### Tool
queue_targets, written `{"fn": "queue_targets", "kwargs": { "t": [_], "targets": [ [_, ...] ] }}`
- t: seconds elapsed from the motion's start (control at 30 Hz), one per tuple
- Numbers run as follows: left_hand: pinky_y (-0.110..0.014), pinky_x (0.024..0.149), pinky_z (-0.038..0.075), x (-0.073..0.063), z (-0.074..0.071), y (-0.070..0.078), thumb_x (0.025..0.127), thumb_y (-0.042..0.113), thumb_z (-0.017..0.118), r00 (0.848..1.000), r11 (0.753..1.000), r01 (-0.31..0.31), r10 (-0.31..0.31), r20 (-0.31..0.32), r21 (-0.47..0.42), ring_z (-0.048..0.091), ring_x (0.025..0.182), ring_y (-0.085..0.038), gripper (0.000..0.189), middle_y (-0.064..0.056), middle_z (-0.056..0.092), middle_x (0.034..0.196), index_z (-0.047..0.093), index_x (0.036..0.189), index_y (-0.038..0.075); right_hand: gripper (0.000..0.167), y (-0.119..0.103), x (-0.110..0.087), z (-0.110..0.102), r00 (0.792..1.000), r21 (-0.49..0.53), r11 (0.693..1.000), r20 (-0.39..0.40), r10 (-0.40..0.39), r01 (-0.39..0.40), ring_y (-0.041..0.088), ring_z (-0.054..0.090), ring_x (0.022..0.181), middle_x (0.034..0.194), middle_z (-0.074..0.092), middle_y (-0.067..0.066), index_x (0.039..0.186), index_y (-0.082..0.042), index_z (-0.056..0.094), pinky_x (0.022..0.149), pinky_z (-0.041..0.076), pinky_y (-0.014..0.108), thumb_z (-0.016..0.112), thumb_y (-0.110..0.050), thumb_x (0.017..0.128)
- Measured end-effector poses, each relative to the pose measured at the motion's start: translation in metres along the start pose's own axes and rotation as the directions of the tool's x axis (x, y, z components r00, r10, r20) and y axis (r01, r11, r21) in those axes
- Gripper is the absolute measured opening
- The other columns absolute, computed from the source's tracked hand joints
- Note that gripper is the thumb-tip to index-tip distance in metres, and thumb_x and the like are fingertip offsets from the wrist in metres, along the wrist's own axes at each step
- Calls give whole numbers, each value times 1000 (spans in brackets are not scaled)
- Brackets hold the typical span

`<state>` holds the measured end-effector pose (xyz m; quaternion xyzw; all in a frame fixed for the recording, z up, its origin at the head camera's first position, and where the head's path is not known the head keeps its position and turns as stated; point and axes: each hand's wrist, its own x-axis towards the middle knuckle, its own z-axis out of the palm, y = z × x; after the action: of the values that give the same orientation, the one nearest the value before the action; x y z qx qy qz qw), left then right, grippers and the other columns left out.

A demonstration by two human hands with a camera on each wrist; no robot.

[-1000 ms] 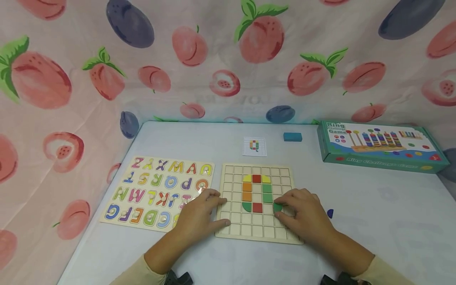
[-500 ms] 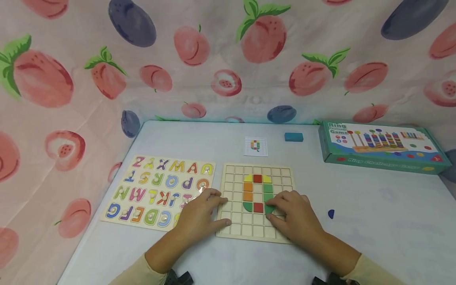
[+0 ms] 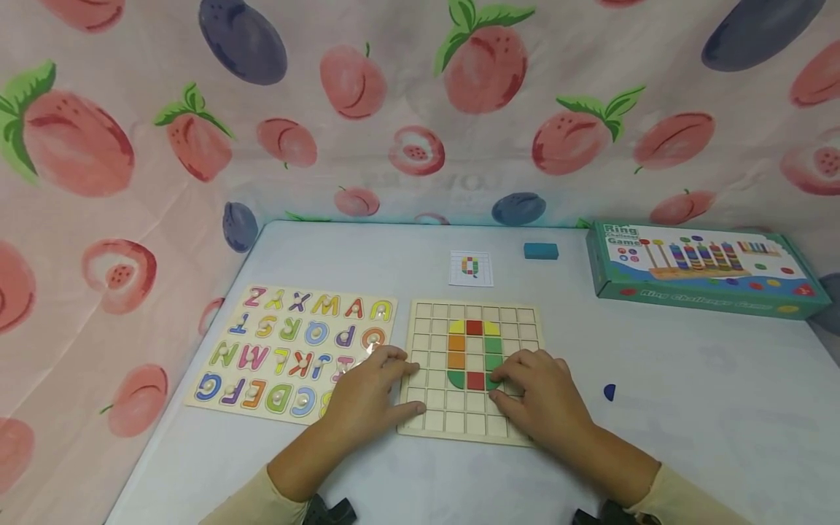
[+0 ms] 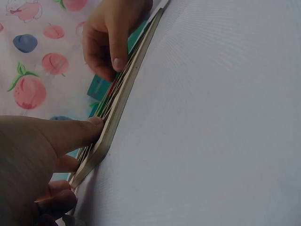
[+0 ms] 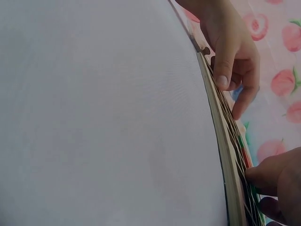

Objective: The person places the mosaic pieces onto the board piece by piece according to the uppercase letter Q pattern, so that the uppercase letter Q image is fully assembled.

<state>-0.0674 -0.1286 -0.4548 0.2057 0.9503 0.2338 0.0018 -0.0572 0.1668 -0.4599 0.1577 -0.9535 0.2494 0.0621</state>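
A square wooden grid board (image 3: 453, 423) lies on the table, with red, orange, yellow and green pieces set in a ring. My left hand (image 3: 367, 390) rests at its left side, the thumb and forefinger lying on the surface. In the left wrist view that thumb (image 4: 84, 132) presses on the board near a corner. My right hand (image 3: 551, 394) pinches a green quarter-round piece (image 3: 491, 384) at the ring's lower right corner, beside a red square (image 3: 475, 381). Its fingers partly hide the piece. A small dark blue half-round piece (image 3: 609, 392) lies on the table to the right.
An alphabet puzzle board (image 3: 262, 357) lies to the left, partly under my left hand. Behind the grid board are a pattern card (image 3: 482, 279) and a teal block (image 3: 541, 251). A green game box (image 3: 709, 273) stands at the back right. A fruit-print cloth (image 3: 413, 87) hangs behind.
My right hand has moved left with the green piece, from right of the ring to its lower right corner, and slightly down onto the grid. My left hand has stayed in place.
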Motion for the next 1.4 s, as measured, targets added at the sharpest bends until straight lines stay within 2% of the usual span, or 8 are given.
{"fn": "queue_targets", "kwargs": {
  "t": [0.17,0.3,0.53,0.77,0.97,1.2,1.4],
  "targets": [
    [-36,78,56,1,0,0,79,45,95,1000,1000,0,0,3,-5,70,100,-17,56,2,63,132,78,126,21,21,1,-2,-1,1000,9,1000,-1,-11,11,14,60,97,100,70,-12,98,-27,81,81,41,41,93,-23,81],
    [-36,78,56,1,0,0,79,45,95,1000,1000,5,-5,11,-2,70,102,-18,56,1,64,132,78,126,20,27,3,-5,-2,999,9,999,17,-31,31,11,57,96,104,69,-13,108,-26,84,81,41,39,91,-23,82],
    [-36,78,56,1,0,0,79,46,94,1000,1000,1,-1,17,5,70,103,-17,56,1,63,133,78,126,20,40,8,-14,-9,987,-102,984,82,-135,143,11,55,99,112,66,-10,128,-23,81,84,40,38,85,-31,89],
    [-36,77,56,1,0,0,79,46,94,1000,1000,-1,0,15,10,70,101,-17,56,2,63,133,78,126,21,47,10,-15,-18,977,-166,970,148,-152,176,11,53,103,113,62,-10,136,-24,76,84,39,39,83,-36,91],
    [-35,78,56,0,1,0,80,46,94,1000,1000,3,-3,18,6,70,101,-17,56,2,63,133,78,127,21,47,13,-18,-20,982,-120,984,152,-110,129,11,53,102,113,63,-10,136,-27,76,85,42,39,84,-36,91],
    [-36,78,56,0,1,1,79,46,94,1000,1000,-2,2,13,5,70,101,-17,56,2,63,133,78,127,20,40,26,-29,-31,996,-63,997,88,-35,41,16,59,106,111,66,-9,128,-26,80,88,42,44,86,-30,89],
    [-34,76,56,1,2,0,79,46,94,1000,1000,1,-1,12,18,69,100,-15,56,3,63,132,78,126,21,39,46,-38,-43,999,-92,996,41,14,-10,23,61,107,114,68,-4,127,-22,79,85,41,47,86,-27,88]
  ]
}}
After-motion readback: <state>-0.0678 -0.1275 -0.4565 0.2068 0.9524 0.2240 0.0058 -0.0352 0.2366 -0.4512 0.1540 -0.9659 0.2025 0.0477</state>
